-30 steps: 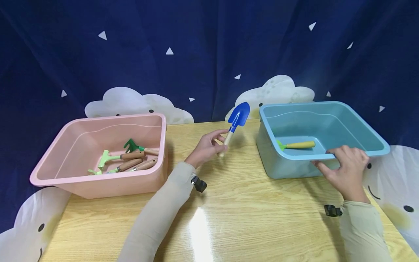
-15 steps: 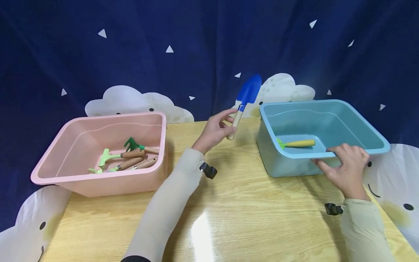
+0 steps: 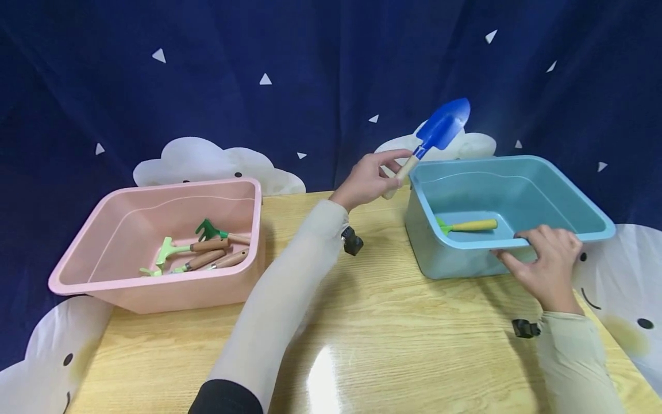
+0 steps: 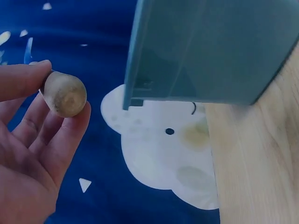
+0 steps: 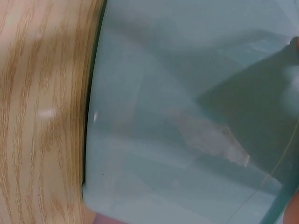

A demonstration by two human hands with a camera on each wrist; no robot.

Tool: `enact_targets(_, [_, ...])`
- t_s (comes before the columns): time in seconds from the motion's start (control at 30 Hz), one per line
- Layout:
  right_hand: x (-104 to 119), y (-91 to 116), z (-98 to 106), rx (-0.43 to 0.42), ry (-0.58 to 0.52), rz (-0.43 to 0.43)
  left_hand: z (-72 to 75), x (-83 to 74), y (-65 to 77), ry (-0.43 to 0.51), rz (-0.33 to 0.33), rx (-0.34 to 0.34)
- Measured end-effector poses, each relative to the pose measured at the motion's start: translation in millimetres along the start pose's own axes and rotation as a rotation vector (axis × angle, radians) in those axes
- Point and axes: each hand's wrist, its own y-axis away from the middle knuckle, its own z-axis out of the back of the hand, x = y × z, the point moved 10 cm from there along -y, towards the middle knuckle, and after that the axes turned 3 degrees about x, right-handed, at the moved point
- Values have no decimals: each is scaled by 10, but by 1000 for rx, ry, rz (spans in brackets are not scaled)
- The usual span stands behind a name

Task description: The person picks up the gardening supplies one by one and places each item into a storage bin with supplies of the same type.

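My left hand (image 3: 366, 179) pinches the pale wooden handle of a small blue trowel (image 3: 443, 124), its blade pointing up and to the right. The trowel is in the air by the left rim of the blue bin (image 3: 425, 253). In the left wrist view the round end of the wooden handle (image 4: 68, 95) shows between thumb and fingers. My right hand (image 3: 549, 265) grips the near rim of the blue bin, fingers over the edge and thumb outside. Inside that bin lies a tool with a yellow handle (image 3: 474, 225) and a light green head.
A pink bin (image 3: 155, 290) stands at the left. It holds a green rake (image 3: 208, 230), a light green tool with a brown handle (image 3: 168, 250) and several other brown-handled tools. Both bins stand on a wooden table (image 3: 393, 339) before a dark blue curtain (image 3: 310, 69).
My left hand has carried the trowel up and to the right, from mid-table to the blue bin's left rim. The right hand has stayed on the bin's rim.
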Motion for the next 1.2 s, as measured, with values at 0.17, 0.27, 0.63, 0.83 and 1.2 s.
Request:
enact_targets(0.17, [29,-4,-40,-9,-22,0,-128,-51,-107,-88,28,67])
enact_targets(0.27, [48,-22,-85,-2,-25,3,-205,-143,-171,-195,46,115])
enact_targets(0.63, [120,-76,-167,-10,-40,-3,-561,-398,-308,-318,23,235])
enact_targets(0.83, [106,-68,-181,-7,-35,-2,-646,-361,-312,-292,53,223])
enact_targets(1.2, [40,-31,-107,-71,-34,8,-872,-328,-309,-347,25,208])
